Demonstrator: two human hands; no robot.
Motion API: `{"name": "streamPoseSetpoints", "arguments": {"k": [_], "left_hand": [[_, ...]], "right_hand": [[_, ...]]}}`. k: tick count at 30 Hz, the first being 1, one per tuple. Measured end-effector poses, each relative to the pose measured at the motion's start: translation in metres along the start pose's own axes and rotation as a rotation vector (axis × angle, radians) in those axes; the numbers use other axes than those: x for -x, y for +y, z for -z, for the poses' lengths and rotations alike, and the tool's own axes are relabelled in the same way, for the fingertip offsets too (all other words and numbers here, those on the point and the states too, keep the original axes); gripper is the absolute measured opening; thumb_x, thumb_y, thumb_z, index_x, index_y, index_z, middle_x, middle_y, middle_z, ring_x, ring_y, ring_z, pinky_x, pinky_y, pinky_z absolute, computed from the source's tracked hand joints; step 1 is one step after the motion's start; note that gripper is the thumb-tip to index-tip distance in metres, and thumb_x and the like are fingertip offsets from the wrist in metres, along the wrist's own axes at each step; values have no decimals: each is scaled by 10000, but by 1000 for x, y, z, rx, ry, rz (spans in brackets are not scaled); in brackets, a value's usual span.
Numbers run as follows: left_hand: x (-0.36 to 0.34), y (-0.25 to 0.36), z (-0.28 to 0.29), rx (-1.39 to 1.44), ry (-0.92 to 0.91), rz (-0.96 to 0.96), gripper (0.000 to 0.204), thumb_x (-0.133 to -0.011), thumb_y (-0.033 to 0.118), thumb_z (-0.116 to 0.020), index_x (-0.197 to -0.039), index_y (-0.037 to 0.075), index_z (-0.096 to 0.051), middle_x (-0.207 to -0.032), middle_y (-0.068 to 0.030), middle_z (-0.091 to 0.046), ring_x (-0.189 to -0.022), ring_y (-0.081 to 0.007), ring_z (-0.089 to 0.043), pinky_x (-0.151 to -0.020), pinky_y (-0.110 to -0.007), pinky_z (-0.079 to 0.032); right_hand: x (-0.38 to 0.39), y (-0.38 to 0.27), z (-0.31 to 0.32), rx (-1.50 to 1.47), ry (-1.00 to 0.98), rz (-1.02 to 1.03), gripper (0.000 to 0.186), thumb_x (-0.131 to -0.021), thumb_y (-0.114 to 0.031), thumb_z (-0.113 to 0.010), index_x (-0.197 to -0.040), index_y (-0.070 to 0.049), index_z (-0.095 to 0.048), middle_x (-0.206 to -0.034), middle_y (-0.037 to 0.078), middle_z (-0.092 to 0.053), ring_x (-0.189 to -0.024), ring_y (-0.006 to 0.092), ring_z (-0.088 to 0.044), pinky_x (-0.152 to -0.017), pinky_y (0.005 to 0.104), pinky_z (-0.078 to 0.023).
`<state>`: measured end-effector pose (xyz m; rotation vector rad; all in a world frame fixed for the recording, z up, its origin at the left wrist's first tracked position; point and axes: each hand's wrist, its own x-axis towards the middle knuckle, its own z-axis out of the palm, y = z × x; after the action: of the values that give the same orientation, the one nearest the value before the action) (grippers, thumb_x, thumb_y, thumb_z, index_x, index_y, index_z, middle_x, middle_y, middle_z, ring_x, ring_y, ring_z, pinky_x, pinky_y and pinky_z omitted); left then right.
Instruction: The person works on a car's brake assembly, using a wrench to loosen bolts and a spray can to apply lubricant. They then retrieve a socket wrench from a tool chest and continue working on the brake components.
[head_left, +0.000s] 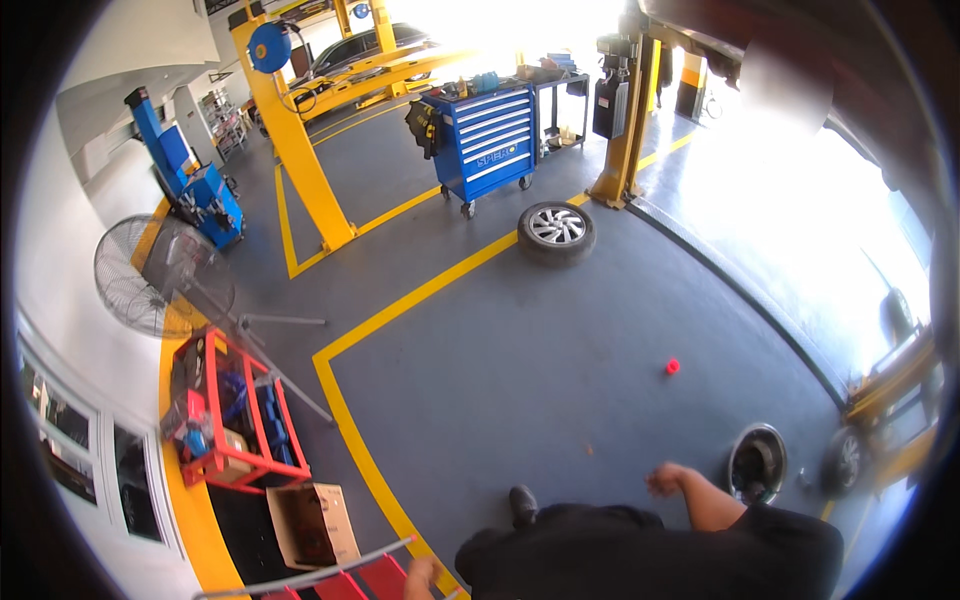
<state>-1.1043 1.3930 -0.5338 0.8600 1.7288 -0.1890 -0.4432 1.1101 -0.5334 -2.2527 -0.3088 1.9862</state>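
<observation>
My right hand (666,479) hangs over the grey floor with its fingers loosely bent and a little apart, and nothing shows in it. The closest thing to it is a round metal basin (776,441) with dark contents, standing to its right. Low in the picture, my left hand (423,574) shows only in part beside a grey metal rail (330,571) with red panels; its fingers are not clear, nor whether it touches the rail. A small bright red object (673,367) lies on the floor ahead of my right hand.
Ahead, a wheel (556,231) lies flat near a yellow floor line. Beyond it stand a blue tool cabinet (490,140) and yellow lift posts (300,150). On the left are a fan (140,275), a red cart (265,470) and an open cardboard box (335,520). Another wheel (846,460) stands at right.
</observation>
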Motion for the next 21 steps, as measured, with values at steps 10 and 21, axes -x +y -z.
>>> {"name": "streamPoseSetpoints", "arguments": {"k": [10, 21], "left_hand": [[-78, 344, 19, 147, -228, 144, 188, -943, 191, -599, -1080, 69, -639, -835, -50, -666, -686, -172, -635, -585, -342, -505], [-276, 922, 151, -21, -36, -320, 206, -987, 199, -559, -1140, 76, -623, -887, -45, -686, -704, -152, -634, -582, -314, -493]], "right_hand": [[-5, -368, 193, -34, 317, 239, 365, -957, -228, -580, -1288, -80, -620, -1083, 103, -721, -958, 201, -704, -796, 362, -577], [-84, -567, 258, -395, 34, -36, 392, -1018, -265, -505, -1399, -180, -535, -1356, 62, -611, -1118, 210, -638, -903, 422, -517]]}}
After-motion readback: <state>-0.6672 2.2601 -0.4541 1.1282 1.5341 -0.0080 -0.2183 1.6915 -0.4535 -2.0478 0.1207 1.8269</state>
